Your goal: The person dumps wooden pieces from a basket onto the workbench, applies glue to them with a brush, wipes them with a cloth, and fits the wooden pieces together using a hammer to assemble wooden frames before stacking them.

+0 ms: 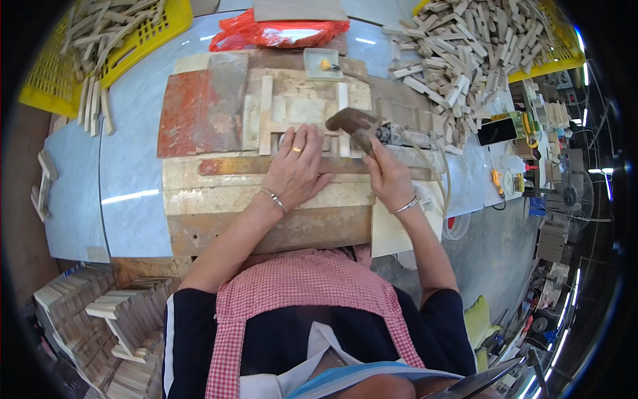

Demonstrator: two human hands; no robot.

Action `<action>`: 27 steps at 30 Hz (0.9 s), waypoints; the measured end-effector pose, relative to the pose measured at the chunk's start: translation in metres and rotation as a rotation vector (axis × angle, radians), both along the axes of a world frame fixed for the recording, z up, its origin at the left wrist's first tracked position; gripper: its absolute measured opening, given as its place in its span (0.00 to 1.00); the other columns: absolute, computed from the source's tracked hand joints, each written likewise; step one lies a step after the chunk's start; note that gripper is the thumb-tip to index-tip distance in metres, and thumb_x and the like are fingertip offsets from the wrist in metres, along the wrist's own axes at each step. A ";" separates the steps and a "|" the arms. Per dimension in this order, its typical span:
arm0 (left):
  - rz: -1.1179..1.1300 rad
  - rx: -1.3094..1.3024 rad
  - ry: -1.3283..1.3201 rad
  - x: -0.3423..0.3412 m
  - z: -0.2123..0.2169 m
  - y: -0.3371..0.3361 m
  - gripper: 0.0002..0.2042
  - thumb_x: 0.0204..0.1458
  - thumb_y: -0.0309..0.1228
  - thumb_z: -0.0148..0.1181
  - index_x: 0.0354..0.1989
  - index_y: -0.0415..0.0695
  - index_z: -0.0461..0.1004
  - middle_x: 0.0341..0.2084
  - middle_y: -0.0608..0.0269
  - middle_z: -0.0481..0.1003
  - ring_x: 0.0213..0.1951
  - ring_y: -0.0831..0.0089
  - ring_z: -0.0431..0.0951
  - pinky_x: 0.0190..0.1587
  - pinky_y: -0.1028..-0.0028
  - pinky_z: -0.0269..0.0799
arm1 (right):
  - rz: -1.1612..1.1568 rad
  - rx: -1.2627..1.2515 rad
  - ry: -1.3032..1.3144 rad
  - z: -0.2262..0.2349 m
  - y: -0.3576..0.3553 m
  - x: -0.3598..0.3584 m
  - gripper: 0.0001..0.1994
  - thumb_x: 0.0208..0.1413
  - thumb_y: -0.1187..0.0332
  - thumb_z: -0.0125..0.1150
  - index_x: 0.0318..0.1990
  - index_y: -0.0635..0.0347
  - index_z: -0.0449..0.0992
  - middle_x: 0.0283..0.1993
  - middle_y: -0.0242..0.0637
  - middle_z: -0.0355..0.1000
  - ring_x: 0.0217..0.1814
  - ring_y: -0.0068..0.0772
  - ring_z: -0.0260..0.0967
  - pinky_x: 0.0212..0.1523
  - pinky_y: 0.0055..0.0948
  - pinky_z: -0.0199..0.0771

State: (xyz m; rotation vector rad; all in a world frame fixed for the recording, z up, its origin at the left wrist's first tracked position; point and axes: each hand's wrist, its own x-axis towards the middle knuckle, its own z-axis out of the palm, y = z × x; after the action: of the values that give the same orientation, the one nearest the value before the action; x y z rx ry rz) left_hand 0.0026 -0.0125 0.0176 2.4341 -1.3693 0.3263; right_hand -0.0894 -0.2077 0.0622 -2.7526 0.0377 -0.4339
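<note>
A small wooden frame (266,106) of two upright rails and a crosspiece lies on the worn work board, in front of me. My left hand (299,163) lies flat on it with fingers stretched out, the fingertips at the crosspiece between the rails. In my right hand (390,178) is a hammer (352,122), gripped by its handle. The hammer's dark head is over the right rail; whether it touches the wood I cannot tell. A long wooden bar (229,165) runs along the frame's near side, partly beneath my left hand.
Yellow baskets (143,50) of wooden sticks stand at the far corners, with a loose stick pile (452,50) at right. Behind the board are a red plastic bag (279,34) and a small clear tray (322,64). A phone (497,132) lies right; stacked wooden pieces (100,319) stand lower left.
</note>
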 end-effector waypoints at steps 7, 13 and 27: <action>0.007 0.003 -0.022 -0.007 -0.002 0.003 0.34 0.47 0.51 0.57 0.53 0.31 0.66 0.56 0.43 0.63 0.60 0.51 0.60 0.64 0.55 0.53 | 0.103 0.206 -0.146 0.030 0.054 0.038 0.19 0.56 0.70 0.55 0.55 0.64 0.66 0.34 0.47 0.73 0.32 0.48 0.73 0.29 0.38 0.73; -0.041 -0.046 0.024 -0.004 -0.011 -0.003 0.33 0.47 0.51 0.57 0.52 0.32 0.68 0.54 0.42 0.63 0.60 0.49 0.60 0.64 0.55 0.51 | 0.289 0.054 0.097 0.019 0.044 0.054 0.20 0.56 0.65 0.55 0.56 0.58 0.66 0.34 0.46 0.73 0.32 0.47 0.73 0.29 0.39 0.75; -0.042 0.024 0.081 0.057 0.011 -0.022 0.12 0.41 0.40 0.59 0.28 0.45 0.73 0.33 0.58 0.71 0.42 0.62 0.71 0.40 0.65 0.68 | -0.802 0.238 -0.123 -0.037 -0.222 -0.167 0.15 0.61 0.63 0.53 0.49 0.66 0.74 0.36 0.37 0.75 0.31 0.25 0.68 0.33 0.25 0.70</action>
State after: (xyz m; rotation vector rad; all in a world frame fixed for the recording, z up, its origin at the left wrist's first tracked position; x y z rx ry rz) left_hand 0.0593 -0.0340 0.0284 2.4064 -1.3949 0.1999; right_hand -0.2563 -0.4298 0.0248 -2.3635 1.1036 -0.7346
